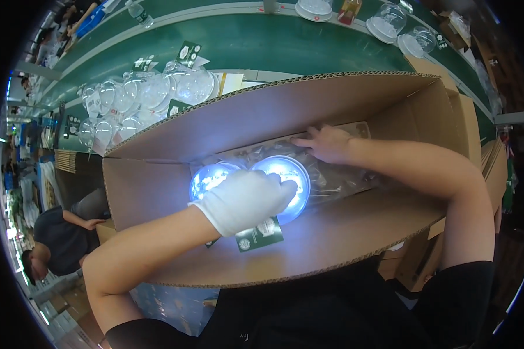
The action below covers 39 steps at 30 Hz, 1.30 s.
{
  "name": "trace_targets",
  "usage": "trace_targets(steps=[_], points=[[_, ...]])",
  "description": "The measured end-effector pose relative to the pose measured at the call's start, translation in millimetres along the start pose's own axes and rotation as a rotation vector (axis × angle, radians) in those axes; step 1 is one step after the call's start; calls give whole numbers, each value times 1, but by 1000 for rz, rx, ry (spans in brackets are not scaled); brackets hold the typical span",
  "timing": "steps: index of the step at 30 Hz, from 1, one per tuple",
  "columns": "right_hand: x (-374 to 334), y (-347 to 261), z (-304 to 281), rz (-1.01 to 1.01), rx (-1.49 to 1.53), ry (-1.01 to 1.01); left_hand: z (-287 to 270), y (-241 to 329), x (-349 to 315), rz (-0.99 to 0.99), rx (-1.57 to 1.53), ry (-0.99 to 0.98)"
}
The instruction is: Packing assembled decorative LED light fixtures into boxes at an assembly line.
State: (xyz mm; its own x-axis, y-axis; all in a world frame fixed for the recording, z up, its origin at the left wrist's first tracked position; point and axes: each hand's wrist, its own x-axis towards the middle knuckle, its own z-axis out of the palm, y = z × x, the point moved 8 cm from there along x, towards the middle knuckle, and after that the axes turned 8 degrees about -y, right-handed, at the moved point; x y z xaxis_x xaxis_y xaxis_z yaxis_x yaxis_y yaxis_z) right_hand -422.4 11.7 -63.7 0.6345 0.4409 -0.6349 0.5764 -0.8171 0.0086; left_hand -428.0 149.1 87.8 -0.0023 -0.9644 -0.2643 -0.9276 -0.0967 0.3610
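Observation:
My left hand (247,200), in a white glove, is curled over a round, clear-domed lamp (300,195) that glows bluish white inside an open cardboard box (355,224). The glove hides part of the lamp and some of the fingertips. Left of it a second glowing lamp (206,177) lies partly covered by the same hand. A green printed tag (259,235) hangs below the glove. My bare right hand (329,144) rests with fingers apart on crumpled clear plastic (332,177) along the box's far wall, holding nothing I can see.
Many unlit clear domes (151,93) with green tags crowd the green conveyor (250,46) beyond the box. More domes (387,23) stand at the far right. A plastic bottle (140,14) is at the far left. Another person (64,235) is at the left.

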Motion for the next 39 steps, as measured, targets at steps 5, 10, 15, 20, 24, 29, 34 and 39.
trace_targets(steps=[5,10,15,20,24,29,34,39], points=[[-6,19,10,22,117,-248,3,9,2,21,44,-17],[-35,49,-1,94,227,-300,4,9,19,19,49,-106],[-50,58,-11,84,301,-398,2,-1,45,-26,15,-60],[-95,49,-68,41,299,-230,20,-25,55,-155,-66,-55],[-114,46,-86,-9,339,-59,21,-25,54,-157,-132,-72],[-113,43,-79,-8,339,-50,27,-9,49,-98,-48,-92],[-107,37,-82,-28,340,-53,25,-6,49,-96,10,-73],[-90,5,12,-82,375,-522,22,-1,44,-94,19,-116]])
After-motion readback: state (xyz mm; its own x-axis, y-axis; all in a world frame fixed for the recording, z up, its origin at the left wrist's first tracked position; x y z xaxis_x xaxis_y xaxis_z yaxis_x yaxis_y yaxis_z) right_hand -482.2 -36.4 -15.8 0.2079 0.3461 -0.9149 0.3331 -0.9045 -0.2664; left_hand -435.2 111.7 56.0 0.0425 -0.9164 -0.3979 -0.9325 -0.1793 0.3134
